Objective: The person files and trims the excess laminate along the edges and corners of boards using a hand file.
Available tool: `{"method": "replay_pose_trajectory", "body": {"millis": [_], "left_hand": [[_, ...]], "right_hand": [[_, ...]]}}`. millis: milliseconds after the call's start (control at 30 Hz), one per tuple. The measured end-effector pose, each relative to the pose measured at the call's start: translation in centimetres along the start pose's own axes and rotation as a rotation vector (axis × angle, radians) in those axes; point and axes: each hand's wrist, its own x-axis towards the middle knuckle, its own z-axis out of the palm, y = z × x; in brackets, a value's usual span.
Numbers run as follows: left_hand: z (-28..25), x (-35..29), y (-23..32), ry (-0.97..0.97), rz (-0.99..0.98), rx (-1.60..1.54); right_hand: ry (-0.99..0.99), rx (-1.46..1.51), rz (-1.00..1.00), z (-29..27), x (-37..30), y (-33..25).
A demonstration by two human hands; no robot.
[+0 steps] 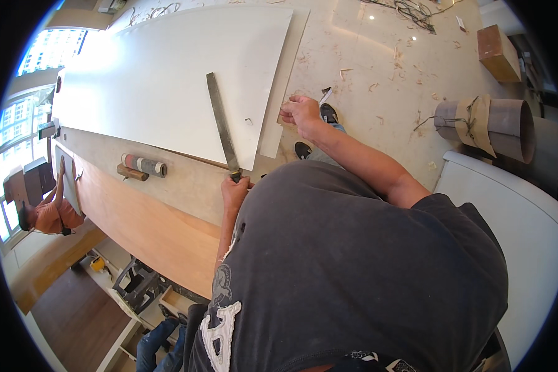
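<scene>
My left hand [234, 193] grips the handle end of a long flat metal file [220, 121]. The file's blade lies over a large white panel [173, 80], pointing toward its far side. A small bent scrap [248, 121] rests on the panel to the right of the blade. My right hand [301, 115] is at the panel's right edge, fingers curled and pressed together; whatever they pinch, if anything, is too small to make out. Below the white panel a pale board edge [271, 140] sticks out.
A striped roll [144, 165] and a wooden block [132, 173] lie on the wooden bench [149, 214]. Wood shavings [372, 85] and cables [413, 13] litter the floor. A tied brown roll [483, 127] and a box [498, 53] stand right. Another person [56, 214] leans in at left.
</scene>
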Motion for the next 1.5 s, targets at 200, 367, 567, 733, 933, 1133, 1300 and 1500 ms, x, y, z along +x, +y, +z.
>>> {"method": "replay_pose_trajectory", "body": {"millis": [200, 367, 567, 733, 933, 1133, 1300, 1500], "left_hand": [[0.1, -0.1, 0.1, -0.004, -0.007, -0.022], [0.3, -0.5, 1.0, -0.008, -0.023, -0.025], [0.1, -1.2, 1.8, 0.011, -0.015, -0.052], [0.3, -1.0, 1.8, -0.020, -0.059, -0.056], [0.4, -1.1, 1.5, 0.015, -0.086, -0.101], [0.4, -1.0, 1.9, -0.008, -0.072, -0.073], [0.0, -1.1, 1.6, 0.002, -0.094, -0.095], [-0.1, -1.4, 1.2, -0.022, -0.113, -0.092]], "right_hand": [[-0.068, -0.061, -0.045, -0.2, 1.5, 0.8], [-0.046, -0.328, -0.184, 0.1, 3.1, 1.9], [-0.079, -0.406, -0.254, -0.1, 4.2, 3.1], [-0.109, -0.402, -0.279, -0.7, 5.2, 3.2], [-0.106, -0.236, -0.192, 0.1, 3.0, 2.1], [-0.090, -0.139, -0.068, -0.7, 2.7, 2.6], [-0.062, -0.212, 0.069, -4.4, 1.2, 4.6], [0.063, -0.317, -0.074, -8.8, 2.6, 2.7]]}}
